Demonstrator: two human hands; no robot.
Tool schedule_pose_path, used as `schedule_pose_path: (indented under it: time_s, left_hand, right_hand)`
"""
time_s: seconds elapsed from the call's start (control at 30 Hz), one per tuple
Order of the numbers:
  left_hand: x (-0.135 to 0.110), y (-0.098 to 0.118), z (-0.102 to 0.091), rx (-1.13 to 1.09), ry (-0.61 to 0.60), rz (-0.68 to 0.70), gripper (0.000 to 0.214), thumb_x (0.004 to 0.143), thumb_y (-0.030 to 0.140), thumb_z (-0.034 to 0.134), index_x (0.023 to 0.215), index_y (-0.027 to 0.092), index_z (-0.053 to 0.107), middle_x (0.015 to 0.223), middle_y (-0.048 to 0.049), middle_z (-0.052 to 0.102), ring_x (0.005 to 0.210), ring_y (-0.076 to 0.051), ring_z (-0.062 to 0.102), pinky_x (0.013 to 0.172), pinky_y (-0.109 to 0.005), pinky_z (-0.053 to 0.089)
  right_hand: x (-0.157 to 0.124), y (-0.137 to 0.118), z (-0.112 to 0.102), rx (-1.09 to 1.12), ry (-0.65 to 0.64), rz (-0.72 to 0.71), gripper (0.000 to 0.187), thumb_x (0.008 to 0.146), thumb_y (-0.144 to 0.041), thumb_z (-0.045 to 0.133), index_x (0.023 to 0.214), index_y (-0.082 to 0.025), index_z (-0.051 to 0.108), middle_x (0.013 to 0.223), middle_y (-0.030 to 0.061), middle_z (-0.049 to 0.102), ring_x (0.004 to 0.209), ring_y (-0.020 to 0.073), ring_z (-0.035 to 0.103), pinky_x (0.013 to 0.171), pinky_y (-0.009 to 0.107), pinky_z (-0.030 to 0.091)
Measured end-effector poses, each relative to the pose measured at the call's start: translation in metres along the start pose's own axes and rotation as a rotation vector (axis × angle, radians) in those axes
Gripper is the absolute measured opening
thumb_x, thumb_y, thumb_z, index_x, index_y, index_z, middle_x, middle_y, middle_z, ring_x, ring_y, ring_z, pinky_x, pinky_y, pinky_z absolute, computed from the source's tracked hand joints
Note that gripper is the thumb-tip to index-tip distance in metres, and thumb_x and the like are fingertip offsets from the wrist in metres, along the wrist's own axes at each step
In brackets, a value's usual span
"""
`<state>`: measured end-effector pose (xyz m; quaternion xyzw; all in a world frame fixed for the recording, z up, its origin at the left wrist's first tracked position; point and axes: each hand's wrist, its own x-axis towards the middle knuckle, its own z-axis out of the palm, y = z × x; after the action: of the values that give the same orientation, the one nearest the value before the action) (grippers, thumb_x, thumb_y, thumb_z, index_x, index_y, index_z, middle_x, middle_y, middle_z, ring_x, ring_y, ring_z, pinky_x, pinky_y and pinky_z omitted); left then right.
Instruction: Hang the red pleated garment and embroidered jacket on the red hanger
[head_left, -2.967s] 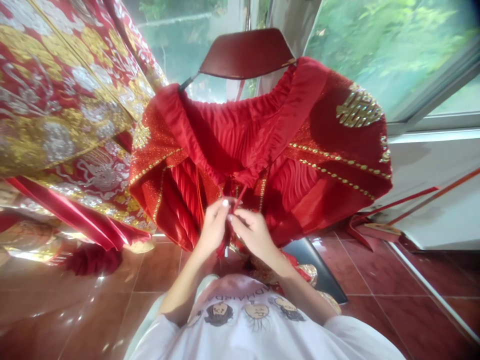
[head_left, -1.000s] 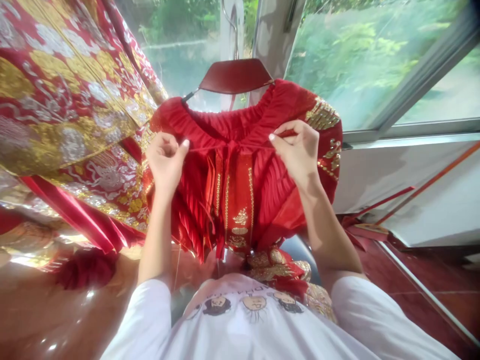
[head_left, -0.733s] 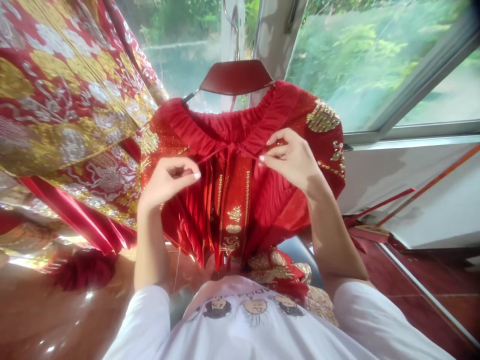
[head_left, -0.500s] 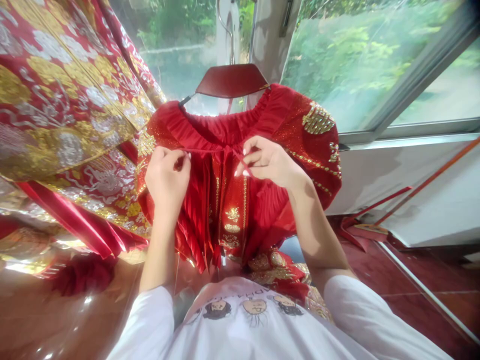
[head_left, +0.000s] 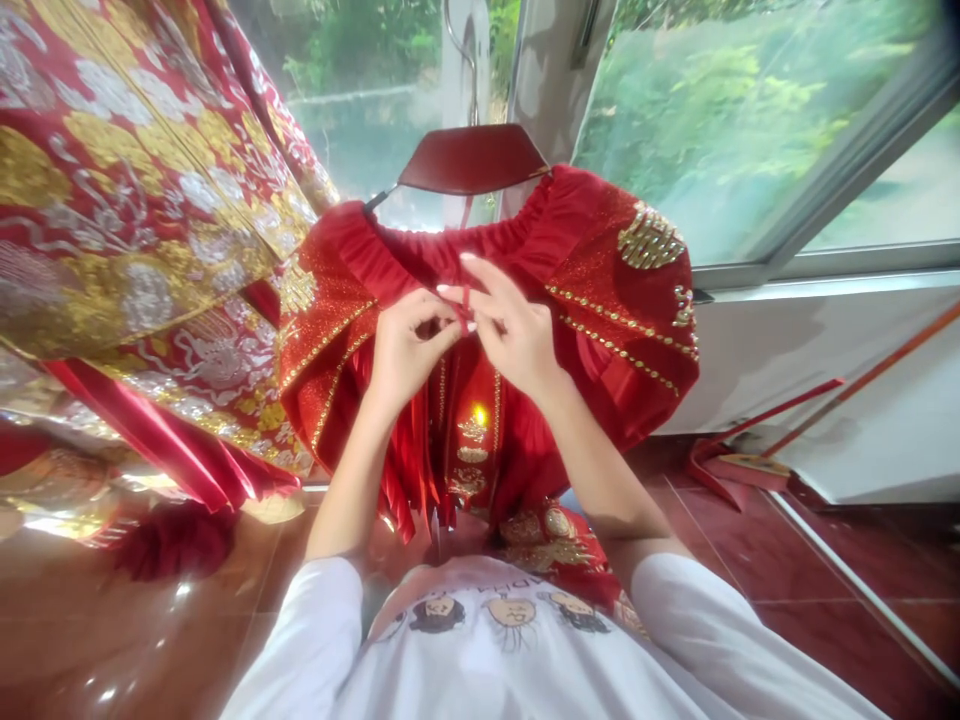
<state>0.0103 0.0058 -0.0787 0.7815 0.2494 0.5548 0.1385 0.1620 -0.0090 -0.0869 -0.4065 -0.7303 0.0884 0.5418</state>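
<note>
A red garment (head_left: 622,300) with gold beading and a gathered neckline hangs from a dark red hanger (head_left: 474,160) in front of me. At the neckline's front, my left hand (head_left: 412,345) pinches a thin red drawstring (head_left: 466,303) between thumb and fingers. Close against it, my right hand (head_left: 516,325) has the same cord looped by its fingers, with thumb and a fingertip meeting near the left hand's pinch. The fingertips of both hands nearly touch. Part of the cord is hidden behind the fingers.
Gold and silver embroidered red cloth (head_left: 150,200) hangs on the left, with a shiny red ribbon (head_left: 157,440) below. Windows (head_left: 697,140) stand behind. A broom and dustpan (head_left: 739,465) lean by the white wall at right. The floor (head_left: 195,640) has reddish tiles.
Both hands have come together at the neckline's centre; before, they held the cord apart to either side. The cord is now looped around the right fingers.
</note>
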Motion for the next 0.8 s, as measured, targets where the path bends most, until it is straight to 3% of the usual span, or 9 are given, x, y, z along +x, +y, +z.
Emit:
schedule_pose_path:
  time_s: [0.1, 0.33, 0.53, 0.67, 0.8]
  left_hand:
    - [0.0, 0.001, -0.002, 0.053, -0.05, -0.029, 0.012, 0.079, 0.01, 0.061, 0.068, 0.016, 0.061, 0.073, 0.0004, 0.06, 0.068, -0.012, 0.052, 0.065, -0.024, 0.04]
    - [-0.004, 0.004, 0.0, 0.161, -0.137, -0.035, 0.014, 0.079, 0.006, 0.055, 0.074, 0.018, 0.052, 0.08, -0.0004, 0.051, 0.076, -0.014, 0.051, 0.067, -0.024, 0.041]
    - [-0.008, 0.006, 0.006, 0.415, -0.034, 0.044, 0.011, 0.081, 0.011, 0.058, 0.081, 0.019, 0.051, 0.107, -0.0071, 0.051, 0.1, -0.021, 0.05, 0.089, -0.035, 0.043]
    - [-0.01, -0.006, 0.0, 0.574, 0.134, 0.056, 0.02, 0.074, 0.002, 0.054, 0.077, 0.02, 0.045, 0.096, -0.0065, 0.057, 0.098, -0.023, 0.051, 0.087, -0.038, 0.042]
    - [-0.013, -0.015, 0.0, 0.463, 0.25, 0.044, 0.017, 0.075, 0.005, 0.053, 0.076, 0.019, 0.044, 0.089, -0.0042, 0.059, 0.087, -0.018, 0.055, 0.078, -0.032, 0.045]
  right_hand:
    - [-0.001, 0.007, 0.0, -0.045, -0.032, -0.076, 0.044, 0.09, -0.021, 0.044, 0.132, -0.03, 0.054, 0.122, -0.0001, 0.065, 0.094, 0.0149, 0.066, 0.082, 0.029, 0.057]
    - [-0.001, 0.021, -0.001, -0.103, 0.025, -0.052, 0.039, 0.088, -0.029, 0.052, 0.127, -0.029, 0.057, 0.123, 0.002, 0.065, 0.077, 0.0158, 0.064, 0.081, 0.033, 0.056]
    - [-0.004, 0.026, 0.001, -0.121, 0.086, -0.058, 0.04, 0.084, -0.023, 0.052, 0.123, -0.028, 0.06, 0.104, 0.0029, 0.07, 0.073, 0.0176, 0.061, 0.084, 0.037, 0.054]
    - [-0.005, 0.032, -0.004, -0.209, 0.236, -0.035, 0.05, 0.078, -0.016, 0.051, 0.127, -0.024, 0.058, 0.093, 0.0048, 0.068, 0.08, 0.0203, 0.061, 0.092, 0.042, 0.05]
    - [-0.008, 0.034, -0.002, -0.159, 0.336, -0.017, 0.051, 0.079, -0.016, 0.049, 0.129, -0.024, 0.054, 0.088, 0.0052, 0.064, 0.083, 0.0208, 0.06, 0.094, 0.044, 0.048]
